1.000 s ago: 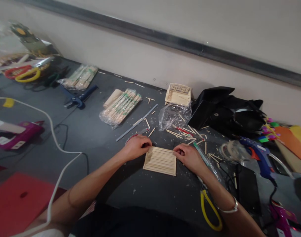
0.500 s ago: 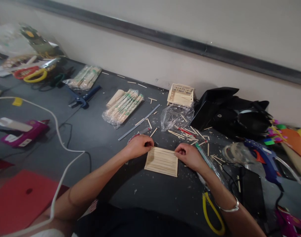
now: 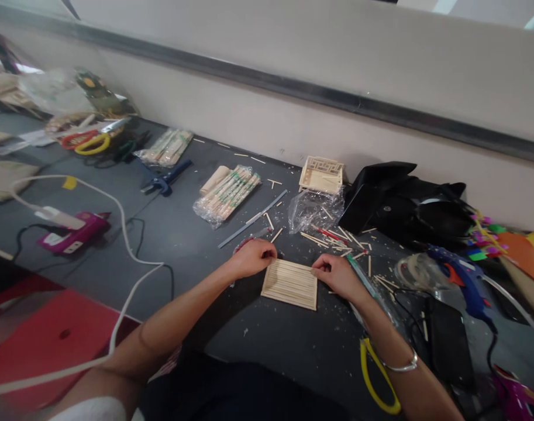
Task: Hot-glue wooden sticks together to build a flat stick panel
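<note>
A flat rectangular panel of thin wooden sticks (image 3: 290, 285) lies on the dark table in front of me. At its upper left corner my left hand (image 3: 252, 258) is closed, thumb and fingers pinching the edge. My right hand (image 3: 336, 275) pinches the panel's right edge near the upper corner; its wrist wears a silver bangle (image 3: 403, 363). Behind the right hand are loose sticks (image 3: 337, 238) and a red pen-like item (image 3: 332, 234). A small stick-built model with a latticed back (image 3: 322, 174) stands by the wall.
Wrapped chopstick bundles (image 3: 228, 196) and a grey-blue strip (image 3: 253, 218) lie behind my left hand. A blue glue gun (image 3: 466, 280), a black phone (image 3: 451, 339) and yellow-handled scissors (image 3: 378, 380) are at right. A white cable (image 3: 130, 292) crosses the left, from a purple power strip (image 3: 76, 234).
My view has shifted left and slightly up, so most things appear further right. Both hands keep their places at the panel's upper corners.
</note>
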`<state>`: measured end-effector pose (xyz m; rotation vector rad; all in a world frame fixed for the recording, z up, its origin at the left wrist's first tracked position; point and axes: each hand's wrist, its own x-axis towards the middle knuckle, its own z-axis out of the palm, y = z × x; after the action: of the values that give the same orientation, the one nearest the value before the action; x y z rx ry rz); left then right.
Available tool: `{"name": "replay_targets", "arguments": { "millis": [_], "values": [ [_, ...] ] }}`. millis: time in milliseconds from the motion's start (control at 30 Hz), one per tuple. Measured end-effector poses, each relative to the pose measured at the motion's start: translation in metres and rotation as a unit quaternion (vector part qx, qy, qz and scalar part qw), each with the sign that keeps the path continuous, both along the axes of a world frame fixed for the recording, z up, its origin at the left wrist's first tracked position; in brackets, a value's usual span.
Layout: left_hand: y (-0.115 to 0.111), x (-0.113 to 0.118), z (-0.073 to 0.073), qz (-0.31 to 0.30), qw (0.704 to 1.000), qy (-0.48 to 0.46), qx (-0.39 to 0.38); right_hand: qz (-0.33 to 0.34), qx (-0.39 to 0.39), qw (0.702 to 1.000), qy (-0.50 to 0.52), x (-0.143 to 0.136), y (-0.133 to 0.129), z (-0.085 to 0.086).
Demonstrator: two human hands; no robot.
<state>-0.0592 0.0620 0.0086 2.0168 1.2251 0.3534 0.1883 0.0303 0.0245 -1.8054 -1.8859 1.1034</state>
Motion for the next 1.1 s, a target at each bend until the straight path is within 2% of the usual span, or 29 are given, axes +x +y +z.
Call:
{"name": "replay_targets", "arguments": {
  "millis": [200, 300, 567, 700, 867, 1100],
  "values": [
    [0.006, -0.009, 0.0, -0.033, 0.999, -0.016, -0.006, -0.003, 0.002, 1.0, 0.017, 0.0, -0.002, 0.0],
    [0.008, -0.011, 0.0, -0.029, 0.999, -0.019, -0.003, -0.002, 0.001, 1.0, 0.024, 0.001, -0.002, -0.001],
    [0.001, -0.004, -0.002, -0.034, 0.998, -0.035, 0.042, 0.002, 0.01, 0.999, 0.042, 0.005, 0.0, -0.002],
    [0.0, 0.003, -0.008, -0.043, 0.994, -0.057, 0.078, -0.002, 0.023, 0.999, 0.046, 0.008, 0.002, -0.003],
    [0.003, 0.015, -0.02, -0.093, 0.98, -0.076, 0.156, 0.011, 0.026, 0.999, 0.036, 0.008, 0.001, -0.005],
    [0.006, 0.022, -0.025, -0.122, 0.981, -0.064, 0.136, 0.035, 0.026, 0.999, -0.006, 0.002, -0.001, -0.003]
  ]
}}
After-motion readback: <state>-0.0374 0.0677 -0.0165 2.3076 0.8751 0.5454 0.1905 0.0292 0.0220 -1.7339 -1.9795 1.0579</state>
